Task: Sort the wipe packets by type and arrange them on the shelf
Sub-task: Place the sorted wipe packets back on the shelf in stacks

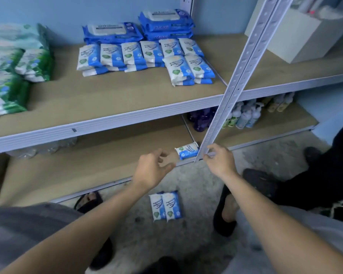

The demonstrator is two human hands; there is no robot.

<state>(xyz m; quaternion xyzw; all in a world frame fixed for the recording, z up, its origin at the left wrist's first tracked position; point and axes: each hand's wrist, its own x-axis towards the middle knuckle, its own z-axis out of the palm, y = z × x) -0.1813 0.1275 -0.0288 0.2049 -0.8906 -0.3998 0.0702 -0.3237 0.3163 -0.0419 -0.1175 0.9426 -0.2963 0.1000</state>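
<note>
Because the wipe packet (187,152) lies on the lower shelf (87,165) between the loosely curled, empty fingers of the left hand (154,168) and right hand (220,162), close by the upright post (236,91), it could be snagged there and dropped.

A pale blue wall (67,12) is seen behind a white metal shelving unit (107,120), whose tan boards (117,91) are carried on a perforated upright (244,62). A speckled grey floor (196,175), possibly carpeted, lies below. A white box (297,40) is set in the neighbouring bay, with pump bottles (246,115) ranged beneath it. The whole is lit evenly and coolly.
</note>
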